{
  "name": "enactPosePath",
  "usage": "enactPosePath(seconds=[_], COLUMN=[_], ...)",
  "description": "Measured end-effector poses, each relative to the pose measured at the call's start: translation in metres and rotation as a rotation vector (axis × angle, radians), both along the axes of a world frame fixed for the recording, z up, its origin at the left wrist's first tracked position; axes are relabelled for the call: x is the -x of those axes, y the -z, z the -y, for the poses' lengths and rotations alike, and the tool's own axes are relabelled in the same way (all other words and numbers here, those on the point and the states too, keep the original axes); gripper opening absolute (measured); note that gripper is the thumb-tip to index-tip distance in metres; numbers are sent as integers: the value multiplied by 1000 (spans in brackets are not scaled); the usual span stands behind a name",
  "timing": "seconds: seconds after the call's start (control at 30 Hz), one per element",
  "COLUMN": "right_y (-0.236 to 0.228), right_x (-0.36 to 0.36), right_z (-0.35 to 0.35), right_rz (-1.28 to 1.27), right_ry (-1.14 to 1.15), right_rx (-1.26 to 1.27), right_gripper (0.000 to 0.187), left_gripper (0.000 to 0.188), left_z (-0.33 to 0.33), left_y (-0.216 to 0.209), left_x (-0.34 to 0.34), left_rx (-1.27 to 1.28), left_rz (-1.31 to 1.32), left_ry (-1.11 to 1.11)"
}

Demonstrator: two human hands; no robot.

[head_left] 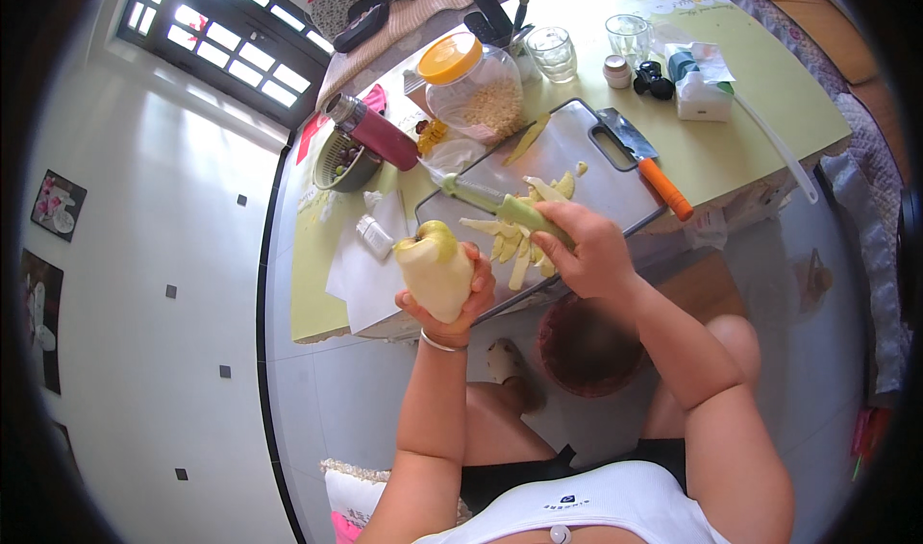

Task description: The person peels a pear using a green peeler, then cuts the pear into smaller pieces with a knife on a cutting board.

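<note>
My left hand (469, 289) is wrapped round a large, mostly peeled pear (435, 273), with yellow-green skin left around its dimpled end. In my right hand (593, 256) is a green-handled peeler (524, 213), its head pointing left, above and apart from the pear. Beneath the peeler, strips of pale yellow peel (520, 252) lie heaped on a grey cutting board (620, 194) with a dark rim. A knife (663, 185) with an orange handle rests at the board's right side, its blade toward the back.
Left of the board are a pink-red thermos (375, 133), a basket (348, 162) and a small white bottle (375, 236). Behind it stand a yellow-lidded jar (486, 92), glasses (553, 56) and a tissue pack (703, 92). A round dark red bin (577, 376) sits on the floor between my legs.
</note>
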State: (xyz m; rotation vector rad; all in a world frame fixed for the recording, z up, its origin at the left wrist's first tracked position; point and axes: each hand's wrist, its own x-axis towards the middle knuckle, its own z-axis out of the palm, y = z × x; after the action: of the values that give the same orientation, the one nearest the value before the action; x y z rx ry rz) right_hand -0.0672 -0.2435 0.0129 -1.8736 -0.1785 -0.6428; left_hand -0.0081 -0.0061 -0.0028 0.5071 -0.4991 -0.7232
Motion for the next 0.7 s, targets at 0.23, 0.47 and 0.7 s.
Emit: enactPosePath(seconds=[0.23,0.47,0.7], right_y=[-7,2,9], right_x=[15,10,7], right_z=[-17,-17,-15], right_rz=[110,142,39], right_ry=[-308,-248,-323], right_rx=[-236,-164,-327], right_gripper=[33,33,30], left_gripper=[107,107,107], left_z=[12,16,13], left_y=[-1,3,-5], left_x=[11,15,10], left_rx=[36,29,11], left_rz=[-72,-151,-63], left_ry=[-65,-48,2])
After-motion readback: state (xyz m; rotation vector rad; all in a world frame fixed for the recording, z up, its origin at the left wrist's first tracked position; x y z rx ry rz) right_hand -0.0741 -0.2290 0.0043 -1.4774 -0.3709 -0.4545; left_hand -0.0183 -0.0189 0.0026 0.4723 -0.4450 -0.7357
